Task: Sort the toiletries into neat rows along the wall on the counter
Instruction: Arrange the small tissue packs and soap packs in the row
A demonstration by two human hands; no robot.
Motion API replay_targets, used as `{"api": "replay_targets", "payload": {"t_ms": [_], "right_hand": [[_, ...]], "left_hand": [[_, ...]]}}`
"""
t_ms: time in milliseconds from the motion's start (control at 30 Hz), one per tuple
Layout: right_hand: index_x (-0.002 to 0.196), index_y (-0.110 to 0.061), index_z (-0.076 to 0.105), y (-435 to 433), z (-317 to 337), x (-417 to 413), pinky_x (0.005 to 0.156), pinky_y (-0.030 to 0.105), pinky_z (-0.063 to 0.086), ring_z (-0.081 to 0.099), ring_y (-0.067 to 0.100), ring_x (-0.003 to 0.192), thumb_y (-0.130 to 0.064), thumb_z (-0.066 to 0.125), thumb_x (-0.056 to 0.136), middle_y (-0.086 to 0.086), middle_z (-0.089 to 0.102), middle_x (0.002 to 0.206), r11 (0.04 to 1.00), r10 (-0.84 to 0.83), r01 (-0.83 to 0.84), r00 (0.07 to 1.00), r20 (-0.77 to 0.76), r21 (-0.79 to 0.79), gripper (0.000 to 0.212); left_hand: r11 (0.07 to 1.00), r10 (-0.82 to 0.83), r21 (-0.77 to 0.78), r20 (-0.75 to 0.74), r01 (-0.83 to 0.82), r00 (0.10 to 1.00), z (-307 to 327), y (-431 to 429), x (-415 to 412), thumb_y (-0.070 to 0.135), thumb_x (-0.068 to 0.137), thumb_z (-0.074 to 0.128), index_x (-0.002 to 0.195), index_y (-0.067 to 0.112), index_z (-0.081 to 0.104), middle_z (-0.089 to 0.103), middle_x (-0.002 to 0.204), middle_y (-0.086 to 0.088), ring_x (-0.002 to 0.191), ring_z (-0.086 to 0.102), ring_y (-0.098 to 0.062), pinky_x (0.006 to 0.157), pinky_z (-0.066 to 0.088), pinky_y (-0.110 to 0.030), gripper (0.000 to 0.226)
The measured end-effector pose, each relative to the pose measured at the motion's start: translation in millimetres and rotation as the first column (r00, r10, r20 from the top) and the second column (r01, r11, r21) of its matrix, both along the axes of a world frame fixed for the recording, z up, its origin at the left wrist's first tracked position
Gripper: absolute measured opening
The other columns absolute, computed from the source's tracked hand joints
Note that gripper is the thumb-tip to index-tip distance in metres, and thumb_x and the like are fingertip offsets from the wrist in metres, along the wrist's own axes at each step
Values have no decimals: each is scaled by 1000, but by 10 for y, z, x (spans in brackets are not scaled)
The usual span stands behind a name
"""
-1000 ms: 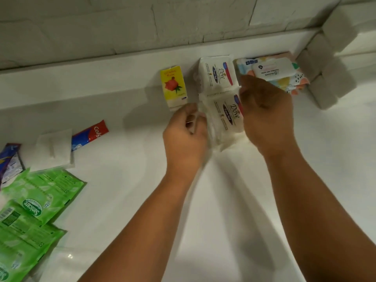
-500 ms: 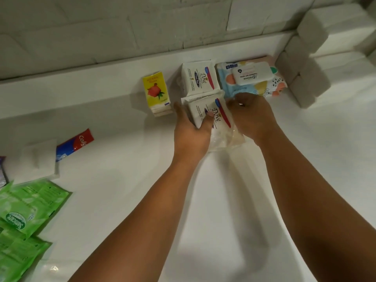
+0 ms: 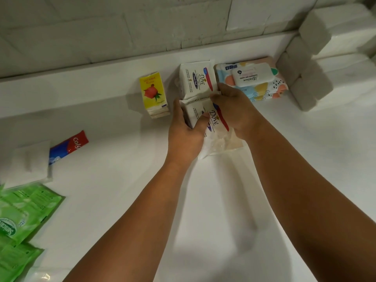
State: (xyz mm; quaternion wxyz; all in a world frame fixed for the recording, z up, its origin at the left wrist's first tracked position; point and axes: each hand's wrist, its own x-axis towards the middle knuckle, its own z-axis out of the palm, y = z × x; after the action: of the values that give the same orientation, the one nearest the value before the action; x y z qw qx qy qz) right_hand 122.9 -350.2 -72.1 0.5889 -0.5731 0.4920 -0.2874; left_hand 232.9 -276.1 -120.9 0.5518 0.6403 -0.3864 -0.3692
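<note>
White counter (image 3: 203, 200) under a block wall (image 3: 122, 27). Upper centre, my row so far runs along the wall: patterned wipes pack (image 3: 262, 90), first Dove pack (image 3: 195, 80), yellow soap box (image 3: 153, 92). The second Dove pack (image 3: 215, 119) has just come down and now butts against the first, on my side. My left hand (image 3: 186, 137) and right hand (image 3: 234, 106) still grasp it, fingers curled round its edges. The green sachets (image 3: 20, 220) at lower left are still waiting.

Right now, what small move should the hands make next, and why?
Probably square the near Dove pack against the far Dove pack and let go: left hand and right hand both grip it, and it sits skewed just in front.
</note>
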Motion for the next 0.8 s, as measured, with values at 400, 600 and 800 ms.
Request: {"api": "replay_targets", "payload": {"t_ms": [400,600,800], "right_hand": [[124,-17,60,-120,9,-4,87,47,58,72,24,97,-14,50,98,5,71,114,995,-1,-4,999,50,95,28],[129,-16,55,-140,8,24,86,47,58,71,23,97,-18,51,99,5,69,116,996,10,-11,1000,22,83,30],[135,-19,54,-77,-3,4,91,39,56,69,22,105,-23,46,102,6,67,122,998,3,-3,1000,-5,59,34]], "left_hand": [[1000,-31,3,-1,31,1000,-12,8,16,26,89,67,142,23,40,66,127,3,106,68,-9,90,59,-41,60],[999,-40,18,-17,41,999,-11,33,11,28,90,66,148,24,35,65,129,2,109,68,-11,92,58,-41,65],[998,-47,43,-37,49,998,-31,20,18,28,91,66,148,22,35,65,130,3,109,68,-11,92,58,-41,65]]}}
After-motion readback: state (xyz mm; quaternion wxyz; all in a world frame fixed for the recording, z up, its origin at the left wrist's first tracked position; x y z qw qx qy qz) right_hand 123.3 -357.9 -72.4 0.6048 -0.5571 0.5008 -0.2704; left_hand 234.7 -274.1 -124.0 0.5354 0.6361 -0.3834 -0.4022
